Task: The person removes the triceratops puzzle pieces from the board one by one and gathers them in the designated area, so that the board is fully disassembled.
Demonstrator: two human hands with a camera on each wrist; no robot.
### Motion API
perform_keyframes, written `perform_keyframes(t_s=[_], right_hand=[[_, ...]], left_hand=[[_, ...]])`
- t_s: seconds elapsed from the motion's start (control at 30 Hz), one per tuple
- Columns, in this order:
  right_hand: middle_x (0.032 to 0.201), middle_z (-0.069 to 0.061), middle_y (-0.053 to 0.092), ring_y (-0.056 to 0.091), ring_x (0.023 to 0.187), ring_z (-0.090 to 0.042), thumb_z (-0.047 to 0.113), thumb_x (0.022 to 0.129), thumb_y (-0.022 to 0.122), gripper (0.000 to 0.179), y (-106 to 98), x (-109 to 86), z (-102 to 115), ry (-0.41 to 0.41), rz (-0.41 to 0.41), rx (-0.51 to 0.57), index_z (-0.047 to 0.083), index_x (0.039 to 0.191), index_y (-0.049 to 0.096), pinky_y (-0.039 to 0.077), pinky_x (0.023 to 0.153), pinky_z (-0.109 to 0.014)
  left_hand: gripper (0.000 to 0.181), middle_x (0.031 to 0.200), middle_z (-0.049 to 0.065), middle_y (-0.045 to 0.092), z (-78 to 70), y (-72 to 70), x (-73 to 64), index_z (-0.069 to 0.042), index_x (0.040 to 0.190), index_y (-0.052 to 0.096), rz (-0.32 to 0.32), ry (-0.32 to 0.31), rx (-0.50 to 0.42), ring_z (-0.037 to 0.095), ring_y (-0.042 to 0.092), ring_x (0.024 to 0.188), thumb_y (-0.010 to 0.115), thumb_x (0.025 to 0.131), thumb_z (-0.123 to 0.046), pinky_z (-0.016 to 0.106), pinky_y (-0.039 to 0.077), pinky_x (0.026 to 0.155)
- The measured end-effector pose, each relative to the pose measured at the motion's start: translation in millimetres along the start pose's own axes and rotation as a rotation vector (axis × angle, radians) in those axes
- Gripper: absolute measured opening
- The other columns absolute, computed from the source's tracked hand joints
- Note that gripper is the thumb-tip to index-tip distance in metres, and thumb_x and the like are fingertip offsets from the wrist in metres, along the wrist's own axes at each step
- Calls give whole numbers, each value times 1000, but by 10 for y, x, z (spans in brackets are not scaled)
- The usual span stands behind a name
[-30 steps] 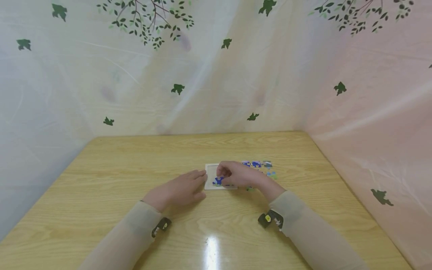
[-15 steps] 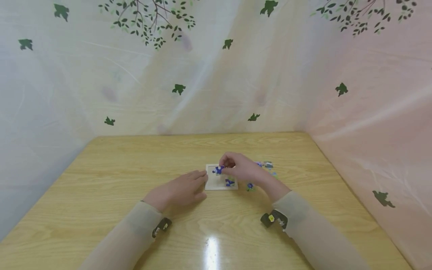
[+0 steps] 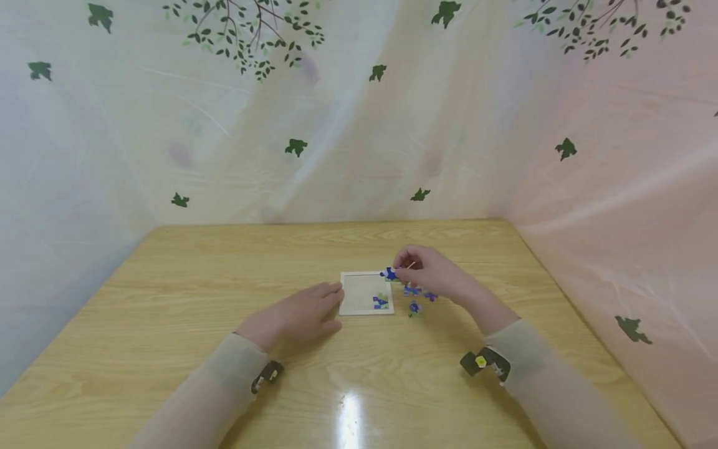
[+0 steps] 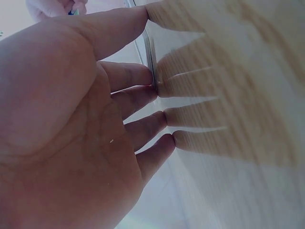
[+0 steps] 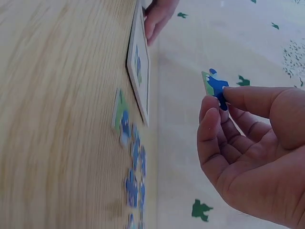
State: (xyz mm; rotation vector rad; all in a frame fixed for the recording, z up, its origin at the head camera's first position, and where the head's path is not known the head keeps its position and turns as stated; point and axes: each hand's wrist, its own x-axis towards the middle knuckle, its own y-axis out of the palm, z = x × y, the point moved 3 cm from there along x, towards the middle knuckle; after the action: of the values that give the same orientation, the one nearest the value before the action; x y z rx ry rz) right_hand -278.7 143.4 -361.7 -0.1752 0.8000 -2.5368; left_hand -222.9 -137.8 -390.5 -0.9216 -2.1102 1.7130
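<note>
My right hand (image 3: 432, 269) pinches a blue and green jigsaw piece (image 5: 217, 89) between thumb and fingers, held above the table by the upper right corner of a white puzzle frame (image 3: 366, 312). My left hand (image 3: 294, 313) lies on the table with fingers extended, their tips touching the left edge of the frame; the left wrist view shows those fingers (image 4: 145, 129) straight against it. Some joined blue and green pieces (image 3: 381, 302) sit in the lower right corner inside the frame. Loose jigsaw pieces (image 3: 414, 308) lie right of the frame, some hidden beneath my right hand.
A wooden table (image 3: 359, 362) carries everything. Behind it and along the sides hangs a pale curtain (image 3: 348, 125) printed with green leaves. Small dark cameras (image 3: 485, 363) are strapped to both wrists.
My right hand has lifted the jigsaw piece from over the lower frame, first upward, then right past the frame's upper right corner. My left hand stays where it was.
</note>
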Motion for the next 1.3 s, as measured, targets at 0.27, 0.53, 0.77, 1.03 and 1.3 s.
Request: perform_keyframes(t_s=[0.27,0.53,0.77,1.03,1.3], right_hand=[[110,-9,71,66,100,-25,13,109,70,9,-231,-222,-246,28,-16,-60,6,116,68,59,85,-37],[103,-6,74,65,96,-24,11,107,74,8,-368,-393,-396,36,56,-105,5,112,71,58,83,-34],[98,-5,72,63,93,-24,14,104,77,10,-402,-459,-444,52,132,-116,7,109,72,55,84,-38],[94,-3,70,62,88,-22,11,102,79,7,-421,-465,-499,79,179,-166,7,105,74,54,77,-32],[96,-1,71,64,92,-21,10,101,79,5,-399,-461,-527,78,194,-214,8,103,75,56,82,-34]], left_hand=[[66,176,24,33,17,10,1,7,167,40,-6,12,21,44,29,164,58,115,-31,54,24,136],[66,175,25,34,22,9,4,7,166,40,-15,19,9,45,30,163,58,115,-31,54,25,136],[67,176,25,34,34,21,18,7,166,40,-11,14,3,45,29,163,58,115,-32,54,25,136],[67,176,25,33,55,34,22,7,167,39,-16,21,6,45,29,163,57,115,-33,54,24,136],[68,176,24,33,57,39,24,6,167,39,-7,15,2,44,28,164,58,115,-33,54,24,136]])
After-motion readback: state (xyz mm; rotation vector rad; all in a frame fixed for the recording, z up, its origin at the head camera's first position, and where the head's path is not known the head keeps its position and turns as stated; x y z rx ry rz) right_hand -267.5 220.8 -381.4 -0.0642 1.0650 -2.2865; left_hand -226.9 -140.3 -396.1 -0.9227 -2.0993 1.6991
